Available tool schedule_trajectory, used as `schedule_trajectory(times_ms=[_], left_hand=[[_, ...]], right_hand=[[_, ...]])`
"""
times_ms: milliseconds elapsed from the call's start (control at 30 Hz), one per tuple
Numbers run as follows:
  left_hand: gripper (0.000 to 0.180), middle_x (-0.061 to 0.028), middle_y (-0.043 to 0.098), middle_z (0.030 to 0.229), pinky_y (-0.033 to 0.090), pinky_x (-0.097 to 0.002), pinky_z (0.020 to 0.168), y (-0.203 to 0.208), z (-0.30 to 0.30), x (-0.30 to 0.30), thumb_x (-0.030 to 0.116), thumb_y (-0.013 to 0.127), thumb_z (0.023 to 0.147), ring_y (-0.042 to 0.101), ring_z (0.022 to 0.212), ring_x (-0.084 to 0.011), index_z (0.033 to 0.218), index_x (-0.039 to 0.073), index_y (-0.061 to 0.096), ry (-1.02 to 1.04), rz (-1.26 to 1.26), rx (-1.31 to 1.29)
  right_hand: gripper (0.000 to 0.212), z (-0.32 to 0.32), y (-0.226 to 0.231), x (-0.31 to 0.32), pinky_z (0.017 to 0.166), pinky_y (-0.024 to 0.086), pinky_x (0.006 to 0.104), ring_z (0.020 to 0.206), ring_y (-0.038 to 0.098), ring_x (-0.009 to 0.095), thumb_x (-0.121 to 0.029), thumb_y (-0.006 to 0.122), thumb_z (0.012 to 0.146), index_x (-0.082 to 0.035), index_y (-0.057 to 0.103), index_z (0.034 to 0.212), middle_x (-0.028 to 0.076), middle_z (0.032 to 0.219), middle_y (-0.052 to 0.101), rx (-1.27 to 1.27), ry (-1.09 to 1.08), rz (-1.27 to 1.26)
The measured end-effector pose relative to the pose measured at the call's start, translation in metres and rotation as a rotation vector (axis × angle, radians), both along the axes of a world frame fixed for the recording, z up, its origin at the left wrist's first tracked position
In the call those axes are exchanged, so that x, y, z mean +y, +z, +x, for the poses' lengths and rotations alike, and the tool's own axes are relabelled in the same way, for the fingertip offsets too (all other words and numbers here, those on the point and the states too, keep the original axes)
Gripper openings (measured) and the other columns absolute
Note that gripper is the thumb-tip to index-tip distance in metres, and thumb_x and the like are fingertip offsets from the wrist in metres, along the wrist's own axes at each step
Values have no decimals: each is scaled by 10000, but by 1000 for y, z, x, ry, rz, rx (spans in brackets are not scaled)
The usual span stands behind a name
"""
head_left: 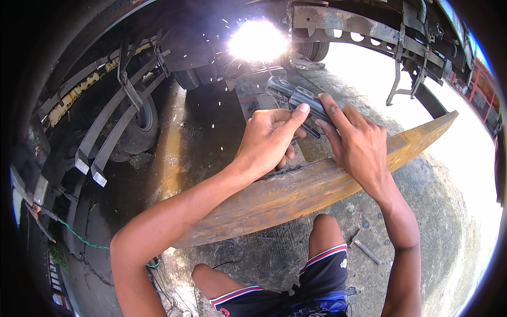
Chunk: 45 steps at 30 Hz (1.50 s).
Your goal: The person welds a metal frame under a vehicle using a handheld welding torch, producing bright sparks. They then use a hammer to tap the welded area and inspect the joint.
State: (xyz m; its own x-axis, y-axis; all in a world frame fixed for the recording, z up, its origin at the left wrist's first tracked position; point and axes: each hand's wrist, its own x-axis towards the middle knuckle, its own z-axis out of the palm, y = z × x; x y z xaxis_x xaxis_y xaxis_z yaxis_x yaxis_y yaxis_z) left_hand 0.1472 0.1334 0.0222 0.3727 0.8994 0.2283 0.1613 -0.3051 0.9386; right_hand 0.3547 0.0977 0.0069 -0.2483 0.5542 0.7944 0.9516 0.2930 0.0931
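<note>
Nearest to the camera are the person's bent knees in dark shorts (pixel 317 280) with red and white stripes, above a rough concrete floor (pixel 433 211). A small metal rod (pixel 366 251) lies on this floor beside the right leg. Across the knees runs a long rusty steel beam (pixel 296 185), which seems to serve as a rest for both forearms, so the hands stay steady.

Just above the beam, the left hand (pixel 266 140) and the right hand (pixel 356 142) hold together a dark metal tool (pixel 301 100) that points away, toward the bright glare. The left grip is closed around the rear part, thumb stretched along the top; the right grip is clamped on the side, index finger laid forward, probably to guide it.

Farther off, a white welding glare (pixel 257 40) throws sparks under a truck frame (pixel 343 26). On the left are leaf springs (pixel 105 127) and a wheel (pixel 142 119).
</note>
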Motion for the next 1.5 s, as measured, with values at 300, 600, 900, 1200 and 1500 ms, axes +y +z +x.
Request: schedule_trajectory(times_ms=[300,600,900,1200,1500], left_hand=[[692,-180,734,992,454,-234,434,0,0,-4,557,632,1071,616,550,-110,1184,-123,693,10,-16,-20],[684,-157,735,971,436,-224,429,-2,-1,-6,569,653,1055,606,547,-95,1160,-105,705,15,-12,-38],[681,-156,731,964,428,-220,424,0,1,-4,567,646,1060,612,550,-98,1153,-103,714,14,-25,-31],[705,-163,726,958,419,-223,407,1,2,-2,575,654,1053,611,544,-99,1133,-124,708,33,-30,-34],[680,-130,732,860,424,-241,384,-2,5,-1,570,665,1047,612,524,-94,1015,-104,747,64,-2,-75]], right_hand=[[483,0,0,-2,540,584,403,712,756,288,-390,728,1000,-214,637,1441,71,888,669,11,20,16],[495,4,-1,-3,556,555,404,655,715,273,-284,753,1000,-175,629,1467,67,836,651,-13,55,51],[487,3,0,-2,554,548,413,646,712,287,-287,738,1013,-167,623,1471,78,840,650,8,48,28],[483,2,2,-2,568,548,429,664,718,299,-295,729,1019,-162,625,1472,85,863,663,26,38,-16],[485,2,2,-1,566,542,428,649,707,300,-293,730,1019,-148,626,1470,91,848,661,45,50,-18]])
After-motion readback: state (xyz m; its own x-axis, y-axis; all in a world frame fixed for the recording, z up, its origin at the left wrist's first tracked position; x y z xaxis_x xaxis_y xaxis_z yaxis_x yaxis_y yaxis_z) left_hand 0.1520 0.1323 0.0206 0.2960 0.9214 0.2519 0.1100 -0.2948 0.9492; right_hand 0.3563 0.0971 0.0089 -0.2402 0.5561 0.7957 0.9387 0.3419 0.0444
